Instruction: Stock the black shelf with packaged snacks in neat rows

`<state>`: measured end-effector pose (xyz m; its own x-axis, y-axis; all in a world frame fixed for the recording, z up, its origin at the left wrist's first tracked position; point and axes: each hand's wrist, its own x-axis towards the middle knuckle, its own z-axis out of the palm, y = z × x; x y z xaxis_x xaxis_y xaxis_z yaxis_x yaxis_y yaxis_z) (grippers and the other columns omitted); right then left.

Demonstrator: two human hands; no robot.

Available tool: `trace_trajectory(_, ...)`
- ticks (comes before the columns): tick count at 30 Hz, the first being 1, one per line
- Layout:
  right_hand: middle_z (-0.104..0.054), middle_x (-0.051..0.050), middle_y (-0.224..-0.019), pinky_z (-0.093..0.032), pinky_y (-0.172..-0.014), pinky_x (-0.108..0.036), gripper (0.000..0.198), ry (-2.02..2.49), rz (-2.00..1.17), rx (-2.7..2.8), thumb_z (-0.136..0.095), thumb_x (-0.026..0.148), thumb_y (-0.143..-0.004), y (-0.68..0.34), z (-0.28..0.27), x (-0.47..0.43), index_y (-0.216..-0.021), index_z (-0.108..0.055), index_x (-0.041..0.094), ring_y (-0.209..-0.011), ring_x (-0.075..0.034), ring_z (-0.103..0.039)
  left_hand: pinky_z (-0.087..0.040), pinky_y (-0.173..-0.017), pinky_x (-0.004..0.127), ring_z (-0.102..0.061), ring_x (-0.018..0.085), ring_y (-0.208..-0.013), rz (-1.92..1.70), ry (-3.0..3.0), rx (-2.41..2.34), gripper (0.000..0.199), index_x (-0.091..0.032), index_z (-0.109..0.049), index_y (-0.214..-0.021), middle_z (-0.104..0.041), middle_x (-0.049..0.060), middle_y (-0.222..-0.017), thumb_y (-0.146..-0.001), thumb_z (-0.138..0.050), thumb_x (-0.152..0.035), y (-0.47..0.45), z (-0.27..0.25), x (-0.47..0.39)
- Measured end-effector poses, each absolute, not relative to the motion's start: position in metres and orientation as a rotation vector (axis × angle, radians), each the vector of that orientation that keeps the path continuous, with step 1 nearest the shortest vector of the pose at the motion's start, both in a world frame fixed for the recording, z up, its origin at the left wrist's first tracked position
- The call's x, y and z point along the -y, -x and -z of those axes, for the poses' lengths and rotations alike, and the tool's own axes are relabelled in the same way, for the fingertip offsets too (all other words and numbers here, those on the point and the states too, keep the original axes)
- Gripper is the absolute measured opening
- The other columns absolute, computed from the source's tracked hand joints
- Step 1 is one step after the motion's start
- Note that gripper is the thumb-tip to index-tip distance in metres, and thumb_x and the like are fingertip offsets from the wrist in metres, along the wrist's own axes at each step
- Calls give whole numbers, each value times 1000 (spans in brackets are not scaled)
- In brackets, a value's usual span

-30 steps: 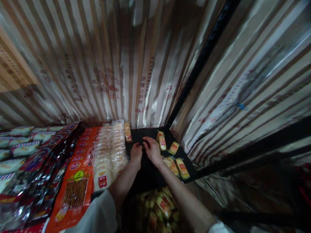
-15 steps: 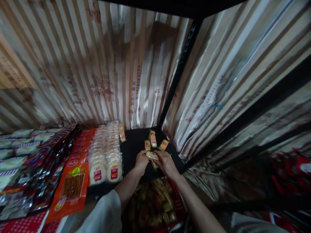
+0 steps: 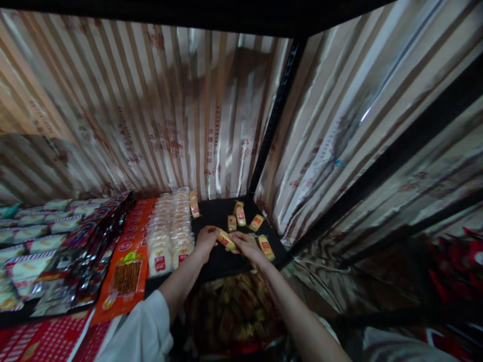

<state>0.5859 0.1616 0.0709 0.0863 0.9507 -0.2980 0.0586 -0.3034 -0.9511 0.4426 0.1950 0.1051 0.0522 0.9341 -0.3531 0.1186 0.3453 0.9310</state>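
Between my two hands is a small wrapped snack cake (image 3: 226, 240) in yellow film with a red label, tilted a little above the black shelf (image 3: 215, 216). My left hand (image 3: 207, 240) pinches its left end. At its right end, the fingers of my right hand (image 3: 245, 245) close on it. Similar wrapped cakes lie beyond and beside my hands: an upright one (image 3: 240, 213), a small one (image 3: 231, 222), a tilted one (image 3: 257, 222) and one right of my right hand (image 3: 266, 247).
Below my forearms sits a dark box of wrapped cakes (image 3: 241, 306). Stacked round white packets (image 3: 166, 241), an orange snack bag (image 3: 126, 266) and dark shiny packages (image 3: 86, 251) line the left. A black post (image 3: 273, 120) stands at the back corner, before striped sheeting (image 3: 211, 90).
My hands have shifted left with the held cake, which now tilts with its label showing. A wrapped cake now shows lying to the right of my right hand. The view has turned slightly.
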Motion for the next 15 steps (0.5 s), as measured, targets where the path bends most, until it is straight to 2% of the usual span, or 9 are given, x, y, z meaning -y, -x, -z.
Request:
trace_trajectory(3, -69, 0, -78, -44, -51, -20, 19, 1451, -1422, 872, -51, 34, -82, -570, -68, -161, -93, -61, 21, -55, -10, -63, -46, -56, 20, -62, 14, -75, -861, -1075, -1383, 16, -13, -62, -90, -67, 8, -90, -77, -56, -19, -433, -105, -198)
trace_trajectory(6, -70, -3, -83, -43, -51, -20, 26, 1404, -1444, 811, -51, 41, -83, -558, -67, -162, -95, -61, 20, -59, -11, -64, -48, -59, 22, -63, 14, -72, -893, -1125, -1391, 16, -12, -62, -90, -67, 8, -87, -76, -57, -18, -426, -101, -205)
trace_trajectory(11, -70, -3, -87, -47, -70, -26, 39, 1320, -1357, 1048, -62, 53, -72, -543, -65, -167, -91, -65, 19, -81, -17, -64, -49, -74, 26, -62, 15, -79, -970, -1301, -1440, 15, -14, -65, -87, -68, 6, -84, -74, -58, -12, -416, -92, -224)
trace_trajectory(15, -69, -2, -83, -45, -74, -28, 37, 1358, -1210, 1199, -65, 50, -68, -536, -58, -183, -87, -66, 18, -79, -18, -61, -48, -82, 29, -63, 16, -83, -1001, -1442, -1458, 18, -15, -67, -86, -69, 6, -86, -72, -56, -9, -409, -88, -237)
